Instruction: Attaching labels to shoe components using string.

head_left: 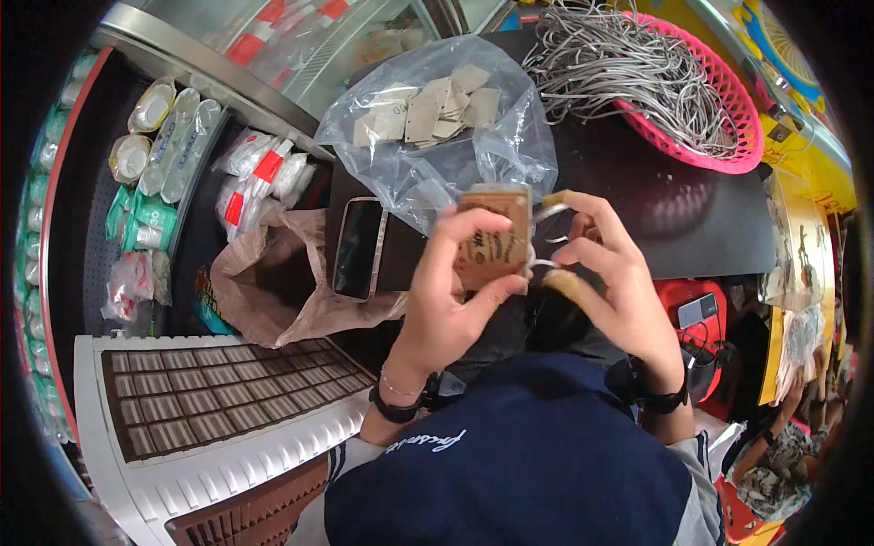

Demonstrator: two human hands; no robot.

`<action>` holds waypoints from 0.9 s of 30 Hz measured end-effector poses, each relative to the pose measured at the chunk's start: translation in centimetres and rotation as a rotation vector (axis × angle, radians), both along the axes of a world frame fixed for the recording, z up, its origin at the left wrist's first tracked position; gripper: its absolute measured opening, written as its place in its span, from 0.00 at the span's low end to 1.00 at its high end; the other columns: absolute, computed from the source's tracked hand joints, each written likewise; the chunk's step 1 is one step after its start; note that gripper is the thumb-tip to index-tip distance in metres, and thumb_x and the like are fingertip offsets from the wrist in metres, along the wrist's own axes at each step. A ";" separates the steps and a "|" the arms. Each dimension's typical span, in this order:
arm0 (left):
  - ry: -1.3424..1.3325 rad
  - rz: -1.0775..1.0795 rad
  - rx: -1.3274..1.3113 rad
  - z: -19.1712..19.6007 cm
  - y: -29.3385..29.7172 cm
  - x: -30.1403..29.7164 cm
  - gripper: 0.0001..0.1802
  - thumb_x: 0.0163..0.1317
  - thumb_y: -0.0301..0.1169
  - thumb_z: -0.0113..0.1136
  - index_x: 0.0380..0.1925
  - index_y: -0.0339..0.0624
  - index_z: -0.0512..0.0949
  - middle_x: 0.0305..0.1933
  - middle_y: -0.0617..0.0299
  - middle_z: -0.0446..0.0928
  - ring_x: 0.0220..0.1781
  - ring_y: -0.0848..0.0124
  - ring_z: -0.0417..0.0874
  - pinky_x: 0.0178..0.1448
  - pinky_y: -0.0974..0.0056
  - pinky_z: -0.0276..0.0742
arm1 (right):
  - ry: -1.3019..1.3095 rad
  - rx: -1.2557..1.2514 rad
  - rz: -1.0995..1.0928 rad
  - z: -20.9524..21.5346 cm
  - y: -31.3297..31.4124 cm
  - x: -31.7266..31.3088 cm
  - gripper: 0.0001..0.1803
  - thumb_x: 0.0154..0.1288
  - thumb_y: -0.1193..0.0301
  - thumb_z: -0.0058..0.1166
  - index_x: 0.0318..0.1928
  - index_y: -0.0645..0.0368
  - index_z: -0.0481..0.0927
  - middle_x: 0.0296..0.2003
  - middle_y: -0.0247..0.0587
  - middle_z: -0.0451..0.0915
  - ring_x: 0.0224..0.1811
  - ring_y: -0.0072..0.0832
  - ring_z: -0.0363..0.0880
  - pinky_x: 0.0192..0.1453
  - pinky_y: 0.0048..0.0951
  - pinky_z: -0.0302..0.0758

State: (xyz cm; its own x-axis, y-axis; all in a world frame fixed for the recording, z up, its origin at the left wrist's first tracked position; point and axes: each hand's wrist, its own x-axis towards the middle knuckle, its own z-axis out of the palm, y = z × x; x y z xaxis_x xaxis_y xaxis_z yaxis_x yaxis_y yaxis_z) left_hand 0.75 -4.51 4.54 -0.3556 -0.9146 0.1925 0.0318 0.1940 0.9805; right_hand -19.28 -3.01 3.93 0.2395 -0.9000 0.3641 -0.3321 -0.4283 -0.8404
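My left hand grips a small stack of brown cardboard tags with dark print, thumb at the lower edge and fingers over the top. Close at its right side, my right hand is curled with bent fingers around a pale grey cord. The cord bends in a loop against the tags' right edge; whether it passes through them I cannot tell. Beyond my hands lies a clear plastic bag with more pale card tags on it. A pink basket at the far right holds a heap of grey cords.
A phone lies on the dark table, left of my hands. Beside it sits an open brown bag. A white slatted appliance stands at lower left, near shelves of packaged goods. Another person's arm shows at far right.
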 end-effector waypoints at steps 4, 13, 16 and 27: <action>0.078 0.039 0.034 0.4 -0.7 1.4 0.29 0.56 0.14 0.59 0.56 0.39 0.61 0.53 0.59 0.66 0.49 0.71 0.77 0.53 0.66 0.79 | -0.304 0.050 0.083 0.7 -0.3 -2.9 0.12 0.62 0.65 0.51 0.26 0.60 0.74 0.54 0.50 0.71 0.51 0.35 0.69 0.56 0.34 0.65; 0.086 0.094 -0.026 -0.1 -1.2 2.4 0.31 0.54 0.14 0.60 0.57 0.39 0.59 0.55 0.57 0.65 0.52 0.70 0.75 0.53 0.64 0.79 | -1.391 -0.100 0.516 0.7 -0.2 -8.8 0.18 0.64 0.63 0.53 0.50 0.60 0.70 0.44 0.33 0.68 0.48 0.25 0.65 0.62 0.32 0.59; 0.110 0.125 -0.034 -0.1 -1.0 1.3 0.37 0.53 0.14 0.61 0.61 0.40 0.55 0.57 0.55 0.61 0.54 0.69 0.73 0.53 0.64 0.79 | -1.256 -0.010 0.184 0.2 1.2 -9.5 0.19 0.64 0.64 0.55 0.51 0.58 0.69 0.44 0.34 0.69 0.46 0.23 0.67 0.55 0.29 0.64; -0.140 0.169 -0.077 -1.4 0.2 -1.4 0.38 0.53 0.22 0.66 0.61 0.34 0.55 0.55 0.48 0.68 0.56 0.62 0.74 0.55 0.62 0.74 | -0.022 -0.164 -0.252 2.2 0.3 0.8 0.11 0.47 0.86 0.57 0.34 0.65 0.79 0.30 0.41 0.77 0.32 0.31 0.77 0.37 0.26 0.74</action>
